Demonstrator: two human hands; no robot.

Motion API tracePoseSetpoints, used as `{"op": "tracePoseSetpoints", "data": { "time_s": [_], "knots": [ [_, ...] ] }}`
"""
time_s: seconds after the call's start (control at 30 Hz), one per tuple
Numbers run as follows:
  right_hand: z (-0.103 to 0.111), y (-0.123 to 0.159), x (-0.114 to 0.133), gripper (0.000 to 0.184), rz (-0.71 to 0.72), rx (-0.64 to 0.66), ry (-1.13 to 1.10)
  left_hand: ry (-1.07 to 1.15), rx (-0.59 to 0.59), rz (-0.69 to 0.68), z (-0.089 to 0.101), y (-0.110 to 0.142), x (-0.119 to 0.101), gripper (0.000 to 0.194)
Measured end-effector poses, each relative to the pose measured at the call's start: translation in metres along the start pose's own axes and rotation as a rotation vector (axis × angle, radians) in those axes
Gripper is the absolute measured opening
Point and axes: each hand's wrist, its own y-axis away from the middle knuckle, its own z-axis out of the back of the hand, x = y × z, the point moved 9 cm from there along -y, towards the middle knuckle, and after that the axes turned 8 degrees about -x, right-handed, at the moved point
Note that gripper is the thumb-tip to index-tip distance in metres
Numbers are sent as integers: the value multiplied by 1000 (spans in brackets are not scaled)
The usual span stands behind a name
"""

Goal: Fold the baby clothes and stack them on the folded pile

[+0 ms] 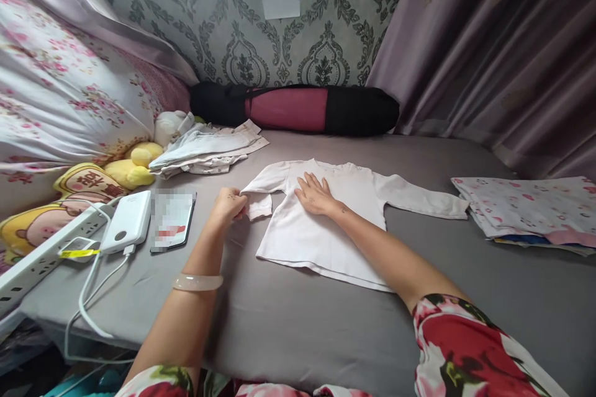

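A small white long-sleeved shirt [326,236] lies spread on the grey sheet, its hem toward me. My left hand [230,203] is closed on the shirt's left sleeve, which bends at the grip so that the cuff hangs back toward the body. On the upper chest of the shirt, my right hand [316,194] rests flat with the fingers spread. The other sleeve stretches out to the right, its cuff touching a folded printed cloth [531,201].
Behind the shirt lies a black and maroon roll bag [288,110] against the wall. Folded light clothes [205,146] are piled at the back left. Nearer on the left are a phone [172,221], a white power bank [128,220], cables and a power strip [51,254].
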Motion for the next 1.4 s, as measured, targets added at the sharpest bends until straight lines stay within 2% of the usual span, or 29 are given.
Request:
{"op": "tracePoseSetpoints", "data": {
  "time_s": [0.13,0.33,0.4,0.5,0.57,0.7,0.83,1.03,1.13,1.27,1.33,1.4],
  "knots": [
    [1,-24,-3,59,-74,-20,-87,24,-33,-22,6,-9,-13,8],
    [-2,-34,-1,58,-130,-111,-12,233,-124,-42,10,-28,-27,33],
    [-2,-31,1,57,-131,-146,20,286,-185,-101,14,-32,-37,38],
    [-2,-28,4,58,-123,-180,58,303,-295,-281,23,-32,-59,43],
    [-2,-28,5,60,-124,-183,70,329,-348,-346,27,-35,-66,45],
    [-3,-28,6,65,-125,-197,79,585,-404,-259,31,-51,-51,41],
    [-4,-28,6,65,-121,-203,92,832,-333,-82,20,-68,-24,42],
    [-2,-31,10,61,-130,-177,125,706,-317,95,12,-81,-2,60],
    [1,-33,14,60,-145,-172,136,605,-303,92,9,-90,-5,59],
    [3,-34,14,58,-176,-215,133,504,-288,50,6,-102,-12,43],
    [1,-35,13,57,-188,-229,119,522,-325,10,10,-106,-17,44],
    [-2,-36,11,57,-195,-230,107,560,-426,-60,20,-107,-22,47]
  ]
}}
